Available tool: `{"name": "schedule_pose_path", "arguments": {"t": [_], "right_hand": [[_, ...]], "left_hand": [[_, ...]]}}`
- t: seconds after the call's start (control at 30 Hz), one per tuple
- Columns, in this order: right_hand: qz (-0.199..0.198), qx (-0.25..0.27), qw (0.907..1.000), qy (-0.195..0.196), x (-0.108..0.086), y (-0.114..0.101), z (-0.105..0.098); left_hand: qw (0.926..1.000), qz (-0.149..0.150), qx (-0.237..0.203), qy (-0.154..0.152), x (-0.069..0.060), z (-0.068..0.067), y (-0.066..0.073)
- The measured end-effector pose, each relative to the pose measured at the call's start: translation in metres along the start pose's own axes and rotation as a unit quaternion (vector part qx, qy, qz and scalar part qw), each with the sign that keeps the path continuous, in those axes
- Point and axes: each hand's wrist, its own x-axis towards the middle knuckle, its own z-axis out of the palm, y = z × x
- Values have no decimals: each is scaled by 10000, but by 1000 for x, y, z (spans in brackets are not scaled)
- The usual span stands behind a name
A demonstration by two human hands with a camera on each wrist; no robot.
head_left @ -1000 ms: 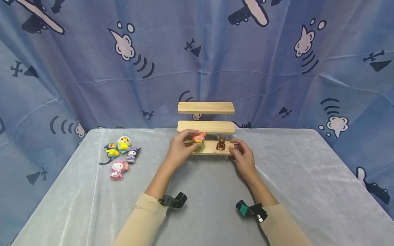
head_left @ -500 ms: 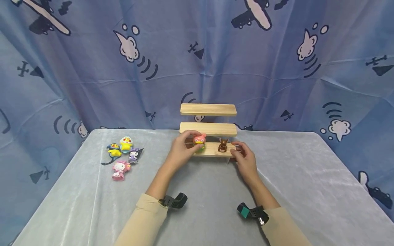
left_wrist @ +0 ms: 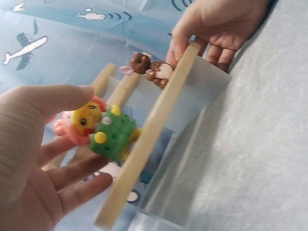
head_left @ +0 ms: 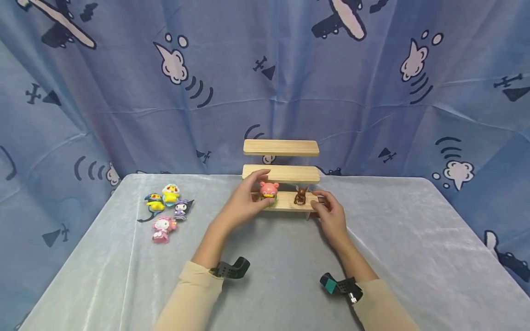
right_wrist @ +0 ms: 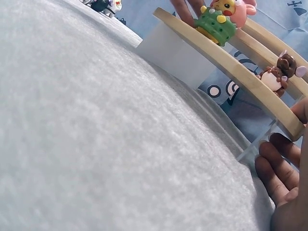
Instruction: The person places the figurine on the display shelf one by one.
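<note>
On the lowest tier of a three-tier wooden display shelf (head_left: pixel 285 201) stands a figurine with a pink hood, yellow face and green body (left_wrist: pixel 114 134). My left hand (head_left: pixel 242 202) is around it, thumb and fingers spread; in the left wrist view the thumb lies close to the hood and the fingers extend behind. Whether any fingertip still touches it I cannot tell. To its right sits a brown, big-eared figurine (head_left: pixel 300 196) with a pale belly. At the shelf's right end my right hand (head_left: pixel 331 215) grips the lowest board, thumb above and fingers below.
Several more figurines lie at the left of the grey cloth-covered table (head_left: pixel 281 276): two yellow ones (head_left: pixel 170 195), a purple-and-black one (head_left: pixel 181 209) and a pink one (head_left: pixel 162 229). Two upper boards (head_left: pixel 281 147) rise behind the lowest tier. A blue patterned curtain (head_left: pixel 223 59) hangs behind.
My left thumb and fingers have spread from the pink-hooded figurine, uncovering more of its face. It stays on the lowest board. My right hand keeps its grip on the shelf's end.
</note>
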Motion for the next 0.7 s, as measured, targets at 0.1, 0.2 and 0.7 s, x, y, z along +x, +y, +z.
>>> {"name": "schedule_pose_path", "arguments": {"t": [0.1,0.2,0.7], "right_hand": [[46,18,10000,-12,-1,0,0],[64,49,10000,-15,-1,-1,0],[-14,110,9999,-42,0,0,0]], "left_hand": [[9998,-77,110,-136,-2,-6,3],[9995,-121,260,-155,-4,-13,6],[9790,-403,1991,197,-11,-46,13]]}}
